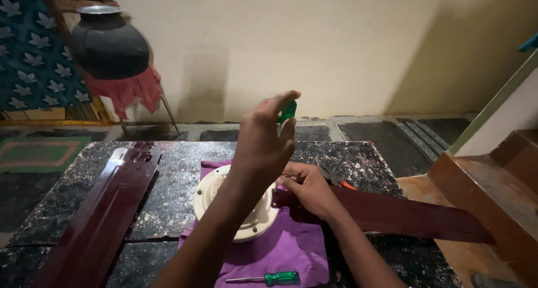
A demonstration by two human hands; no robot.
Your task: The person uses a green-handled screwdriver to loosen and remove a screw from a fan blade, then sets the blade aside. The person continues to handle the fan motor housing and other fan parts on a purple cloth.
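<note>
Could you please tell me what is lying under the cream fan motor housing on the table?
A purple cloth lies under the fan motor housing, spread on the dark speckled table. The left hand and forearm cover the housing's middle, so what is beneath there is hidden.

Left hand (pixel 263 139) raised over cream fan motor (pixel 232 206), gripping green-handled screwdriver (pixel 288 111). Right hand (pixel 307 188) pressing maroon fan blade (pixel 403 215) end, perhaps against motor. Purple cloth (pixel 286 251) beneath; second screwdriver (pixel 269 277) lying near.

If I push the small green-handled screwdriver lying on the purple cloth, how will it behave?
The green-handled screwdriver looks light and rigid. Its round handle suggests it may roll, though the purple cloth would probably slow it. Near the cloth's front edge, it could slide off.
</note>
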